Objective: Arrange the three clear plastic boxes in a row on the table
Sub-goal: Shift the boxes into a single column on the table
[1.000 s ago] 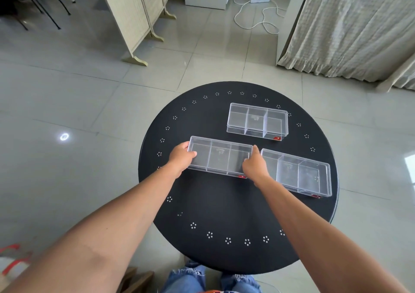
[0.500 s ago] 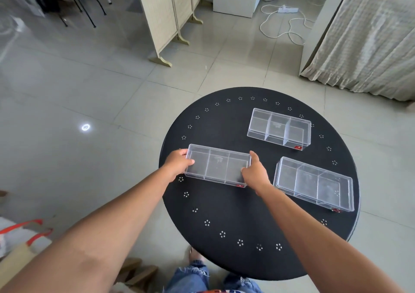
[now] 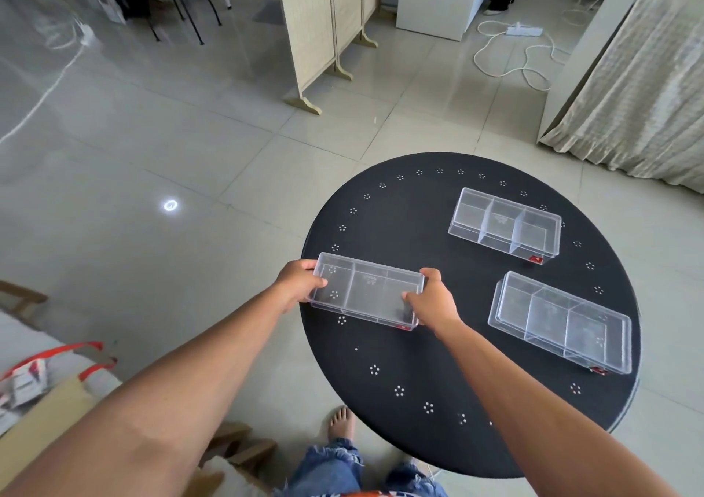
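both hands (image 3: pixel 367 294) grip the left box (image 3: pixel 366 291) by its ends.

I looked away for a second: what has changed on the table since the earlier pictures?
The held box, gripped at its ends by the left hand and right hand, has gone left to the table edge, opening a gap from the near right box. That box and the far box stayed put.

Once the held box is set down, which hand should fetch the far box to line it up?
Probably the right hand. It grips the end of the held box that faces the far box; the left hand sits at the table edge and would have to cross over.
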Demonstrator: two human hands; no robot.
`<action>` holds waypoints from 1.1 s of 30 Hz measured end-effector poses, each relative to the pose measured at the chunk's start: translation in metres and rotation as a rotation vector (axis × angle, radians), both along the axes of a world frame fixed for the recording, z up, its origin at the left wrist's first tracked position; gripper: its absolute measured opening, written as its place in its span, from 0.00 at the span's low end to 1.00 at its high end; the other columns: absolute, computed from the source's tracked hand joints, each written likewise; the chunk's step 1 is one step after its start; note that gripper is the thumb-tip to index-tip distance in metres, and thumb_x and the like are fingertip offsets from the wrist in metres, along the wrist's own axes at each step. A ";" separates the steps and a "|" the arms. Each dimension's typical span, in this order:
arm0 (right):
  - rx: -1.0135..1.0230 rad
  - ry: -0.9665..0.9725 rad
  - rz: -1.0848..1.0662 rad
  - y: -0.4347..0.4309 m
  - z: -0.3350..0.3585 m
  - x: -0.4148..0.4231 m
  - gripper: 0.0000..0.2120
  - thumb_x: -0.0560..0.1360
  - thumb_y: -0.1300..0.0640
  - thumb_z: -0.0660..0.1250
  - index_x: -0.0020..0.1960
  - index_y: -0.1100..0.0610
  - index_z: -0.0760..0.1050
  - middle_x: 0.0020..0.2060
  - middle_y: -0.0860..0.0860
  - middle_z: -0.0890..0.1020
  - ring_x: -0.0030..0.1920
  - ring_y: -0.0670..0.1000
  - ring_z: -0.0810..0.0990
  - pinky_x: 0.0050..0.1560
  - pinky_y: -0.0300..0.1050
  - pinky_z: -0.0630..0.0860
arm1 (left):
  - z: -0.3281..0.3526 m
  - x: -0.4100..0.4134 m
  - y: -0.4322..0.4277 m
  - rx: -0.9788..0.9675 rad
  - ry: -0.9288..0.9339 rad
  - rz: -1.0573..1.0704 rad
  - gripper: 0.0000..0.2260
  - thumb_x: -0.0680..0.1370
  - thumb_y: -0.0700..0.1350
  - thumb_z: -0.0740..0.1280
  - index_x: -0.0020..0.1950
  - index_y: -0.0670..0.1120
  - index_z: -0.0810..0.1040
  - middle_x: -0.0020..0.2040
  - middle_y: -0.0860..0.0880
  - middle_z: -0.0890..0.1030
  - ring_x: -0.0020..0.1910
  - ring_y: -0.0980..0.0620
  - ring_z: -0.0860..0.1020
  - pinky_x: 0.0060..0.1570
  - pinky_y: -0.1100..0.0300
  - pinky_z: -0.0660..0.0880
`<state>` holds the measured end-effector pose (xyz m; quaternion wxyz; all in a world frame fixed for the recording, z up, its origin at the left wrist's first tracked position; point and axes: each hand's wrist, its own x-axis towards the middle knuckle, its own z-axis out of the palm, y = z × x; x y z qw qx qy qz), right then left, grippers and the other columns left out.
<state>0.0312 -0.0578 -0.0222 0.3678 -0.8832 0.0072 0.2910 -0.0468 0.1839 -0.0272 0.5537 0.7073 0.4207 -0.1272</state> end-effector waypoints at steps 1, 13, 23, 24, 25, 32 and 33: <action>-0.001 0.002 0.001 0.001 0.000 -0.001 0.29 0.76 0.58 0.66 0.74 0.56 0.60 0.53 0.55 0.79 0.50 0.56 0.78 0.54 0.51 0.78 | 0.000 -0.002 0.000 -0.001 0.002 0.005 0.20 0.74 0.35 0.70 0.66 0.47 0.78 0.53 0.46 0.83 0.49 0.47 0.81 0.52 0.51 0.79; 0.010 0.010 -0.002 0.000 0.000 -0.011 0.30 0.76 0.58 0.65 0.75 0.54 0.59 0.49 0.52 0.77 0.44 0.55 0.79 0.47 0.47 0.78 | -0.002 -0.011 0.001 -0.002 0.021 0.006 0.21 0.74 0.37 0.70 0.67 0.47 0.77 0.58 0.46 0.84 0.58 0.44 0.82 0.58 0.45 0.79; 0.128 -0.027 -0.143 -0.016 -0.003 0.005 0.30 0.75 0.52 0.66 0.75 0.53 0.63 0.40 0.48 0.81 0.42 0.54 0.81 0.54 0.55 0.80 | 0.029 0.020 -0.020 0.444 -0.027 -0.078 0.31 0.72 0.42 0.67 0.75 0.53 0.68 0.70 0.45 0.71 0.64 0.44 0.76 0.59 0.53 0.73; 0.154 -0.067 -0.174 -0.022 -0.001 0.010 0.27 0.76 0.51 0.66 0.74 0.54 0.65 0.39 0.45 0.81 0.45 0.54 0.82 0.56 0.55 0.80 | 0.034 0.028 -0.026 0.460 -0.071 -0.095 0.28 0.72 0.42 0.67 0.73 0.53 0.70 0.70 0.46 0.72 0.62 0.45 0.77 0.58 0.54 0.73; 0.173 -0.109 -0.204 -0.029 0.002 0.016 0.25 0.77 0.51 0.66 0.72 0.54 0.68 0.40 0.43 0.80 0.49 0.54 0.82 0.57 0.56 0.80 | 0.038 0.037 -0.033 0.463 -0.109 -0.119 0.26 0.73 0.42 0.66 0.72 0.53 0.72 0.70 0.47 0.73 0.61 0.47 0.78 0.57 0.56 0.73; 0.063 -0.348 -0.400 -0.103 0.025 0.055 0.16 0.78 0.54 0.65 0.64 0.55 0.76 0.44 0.50 0.81 0.54 0.56 0.78 0.49 0.46 0.73 | 0.052 0.092 -0.110 0.311 -0.210 -0.351 0.19 0.75 0.44 0.68 0.67 0.51 0.78 0.66 0.48 0.79 0.65 0.51 0.76 0.60 0.61 0.68; 0.006 -0.373 -0.427 -0.118 0.024 0.060 0.17 0.77 0.53 0.65 0.65 0.54 0.76 0.50 0.53 0.81 0.59 0.58 0.76 0.56 0.48 0.72 | 0.052 0.099 -0.124 0.287 -0.203 -0.393 0.19 0.75 0.45 0.68 0.67 0.50 0.78 0.66 0.47 0.79 0.65 0.51 0.76 0.61 0.61 0.68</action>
